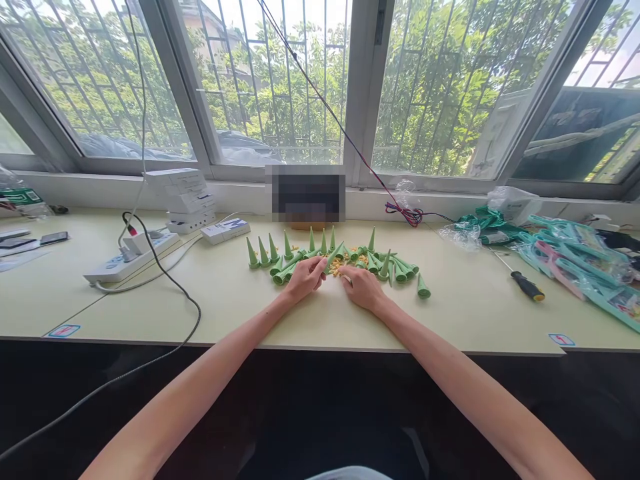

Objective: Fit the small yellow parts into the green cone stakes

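Note:
My left hand [306, 279] is closed around a green cone [333, 257], which tilts with its tip up and to the right. Just right of it, my right hand [363, 288] reaches into a heap of small yellow pieces [336, 265]. Its thumb and forefinger look slightly apart, and no piece shows between them. Several green cones stand upright in a row at the left, among them one cone [251, 253] at the end. More cones lie on their sides around the heap. A single cone [423, 287] lies apart at the right.
The pale table [225, 313] ends close to my forearms. At the left are a power strip [133, 257], a dark cable [193, 300] and stacked white boxes [183, 200]. A screwdriver [527, 287] and turquoise bagged items [575, 257] lie right. A blurred-out block [307, 193] stands behind.

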